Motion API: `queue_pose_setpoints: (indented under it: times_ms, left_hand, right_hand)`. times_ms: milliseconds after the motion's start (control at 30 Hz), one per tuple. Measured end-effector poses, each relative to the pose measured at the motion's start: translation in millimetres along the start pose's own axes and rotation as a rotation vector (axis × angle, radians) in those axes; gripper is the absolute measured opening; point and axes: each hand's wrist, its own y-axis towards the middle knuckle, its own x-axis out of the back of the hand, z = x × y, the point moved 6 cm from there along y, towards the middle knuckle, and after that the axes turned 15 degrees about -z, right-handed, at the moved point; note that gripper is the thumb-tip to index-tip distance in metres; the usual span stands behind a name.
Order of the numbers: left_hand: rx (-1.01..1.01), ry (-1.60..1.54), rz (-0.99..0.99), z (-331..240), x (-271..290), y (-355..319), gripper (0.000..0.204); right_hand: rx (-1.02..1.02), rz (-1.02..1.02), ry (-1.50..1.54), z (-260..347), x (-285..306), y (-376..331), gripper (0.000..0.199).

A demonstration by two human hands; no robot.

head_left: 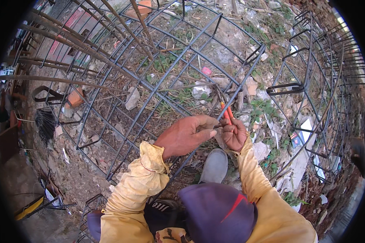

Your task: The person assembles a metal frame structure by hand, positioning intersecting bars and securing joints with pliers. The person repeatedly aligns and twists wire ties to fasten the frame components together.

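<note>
A lattice of dark steel reinforcing bars and stirrups stretches in front of me. My right hand is closed round the orange-red handles of a pair of pincers, whose dark jaws reach up beside a bar crossing. To its left, my left hand hovers over the bars with the fingers bent and the thumb apart from them. Nothing is visible in it, though a thin wire could be too fine to make out. The left fingertips come close to the right hand.
Another rebar cage stands on the right. Long bars slant in from the upper left. A bundle of black wire lies at the left. Stones, brick pieces and litter cover the ground. My grey shoe is beside the lattice.
</note>
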Motion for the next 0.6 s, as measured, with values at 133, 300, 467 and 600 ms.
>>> queue_pose_setpoints:
  times_ms: [133, 300, 467, 600]
  left_hand:
    - [0.007, -0.130, -0.044, 9, -14, -8, 0.039]
    - [-0.030, -0.253, 0.005, 6, -13, -8, 0.037]
    - [-0.049, -0.260, 0.016, 14, -24, -15, 0.034]
    - [-0.096, -0.128, -0.014, 12, -18, -18, 0.036]
  right_hand:
    - [-0.098, 0.162, 0.037, -6, 6, 5, 0.047]
    - [-0.021, -0.219, -0.355, -32, -3, 19, 0.039]
    - [0.264, -0.501, -0.633, 8, -4, 7, 0.030]
    - [0.489, -0.770, -1.088, 43, -20, -16, 0.037]
